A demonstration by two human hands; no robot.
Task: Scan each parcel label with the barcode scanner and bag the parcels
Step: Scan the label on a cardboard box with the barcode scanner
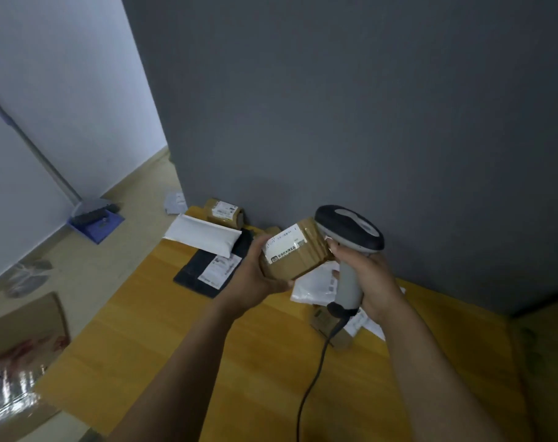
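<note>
Head view. A yellow wooden table (pixel 207 362) stands against a dark grey wall (pixel 335 106). Left of the table is pale floor, with a broom and blue dustpan (pixel 95 220) by the white wall.

The left hand (pixel 255 277) is raised over the table's far half, fingers curled under a taped brown parcel (pixel 298 260) with its label facing up. Just beside it, the right hand (pixel 367 282) grips the handle of the barcode scanner (pixel 349 231), whose head is at the parcel's right end. Its cable (pixel 312 378) drops toward the table's near edge.

On the table's far left, a white mailer (pixel 204 236) overlaps a dark mailer (pixel 204 275), with a small brown parcel (pixel 223 212) at the wall. A white bagged parcel (pixel 316 287) and a brown box (pixel 327 327) lie on the table below the hands.

A cardboard carton (pixel 25 327) sits on the floor left of the table; its contents cannot be made out.
</note>
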